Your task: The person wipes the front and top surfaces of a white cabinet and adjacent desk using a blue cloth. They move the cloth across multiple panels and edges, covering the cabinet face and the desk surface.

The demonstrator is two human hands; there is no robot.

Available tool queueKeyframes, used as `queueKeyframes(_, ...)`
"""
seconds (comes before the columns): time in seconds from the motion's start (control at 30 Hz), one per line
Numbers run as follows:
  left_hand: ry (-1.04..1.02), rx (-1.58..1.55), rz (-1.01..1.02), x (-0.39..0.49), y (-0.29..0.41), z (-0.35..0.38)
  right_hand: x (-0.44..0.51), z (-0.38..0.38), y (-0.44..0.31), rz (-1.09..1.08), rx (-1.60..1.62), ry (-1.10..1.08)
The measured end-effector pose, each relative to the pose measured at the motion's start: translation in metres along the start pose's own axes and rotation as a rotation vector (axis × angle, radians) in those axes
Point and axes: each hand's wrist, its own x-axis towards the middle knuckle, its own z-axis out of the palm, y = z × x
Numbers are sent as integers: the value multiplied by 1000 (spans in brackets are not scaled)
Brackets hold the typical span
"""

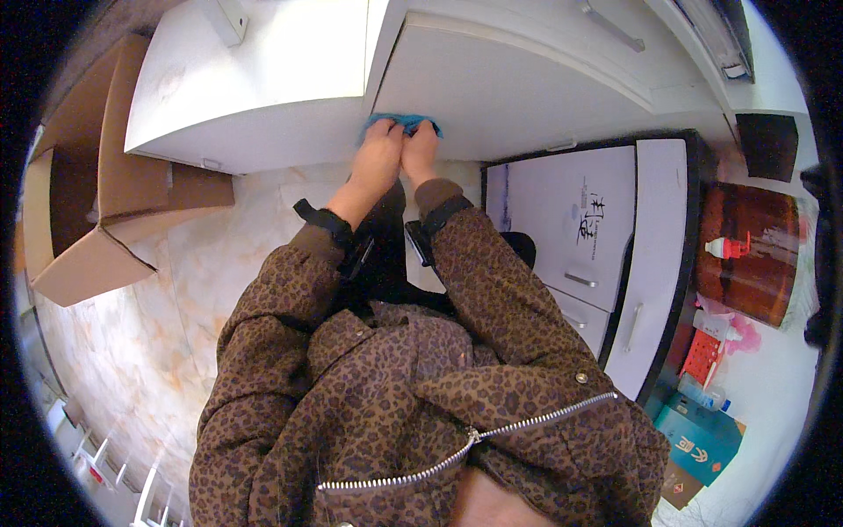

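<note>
Both my hands are close together on a crumpled blue cloth [407, 121], in front of the white cabinet. My left hand [379, 153] grips the cloth's left part, and my right hand [420, 150] has fingers closed on its right part. Behind the cloth stands a flat white cabinet door [500, 92]; whether the cloth touches it I cannot tell. Left of the door is another white cabinet front [276, 132] with a bright white top [303, 53]. Black straps circle both wrists over brown leopard-print sleeves. My fingertips are partly hidden by the cloth.
An open cardboard box [132, 204] stands at left on the marble-patterned floor [197, 263]. At right is a white drawer cabinet [566, 211] with black edges. Beyond it are a pump bottle [728, 247], a red basket [701, 352] and a teal box [705, 438].
</note>
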Motion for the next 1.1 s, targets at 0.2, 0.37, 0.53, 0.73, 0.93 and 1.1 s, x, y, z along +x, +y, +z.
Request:
queueKeyframes(0.2, -41, -73, -72, 7, 0, 5, 9, 0, 14, 92, 93, -47)
queueKeyframes(0.37, -100, -114, -16, 20, 21, -1, 17, -21, 18, 55, 268, 34)
queueKeyframes(0.53, -87, -198, 171, 46, 70, -25, 28, -83, -14, 87, 522, 103)
queueKeyframes(0.73, 166, -198, 606, 81, 146, -47, 28, -174, -78, -206, 481, 410)
queueKeyframes(0.93, 116, -198, 731, 119, 194, -49, 44, -229, -102, -346, 382, 568)
queueKeyframes(1.1, 52, -97, 761, 123, 203, -42, 60, -234, -91, -402, 352, 666)
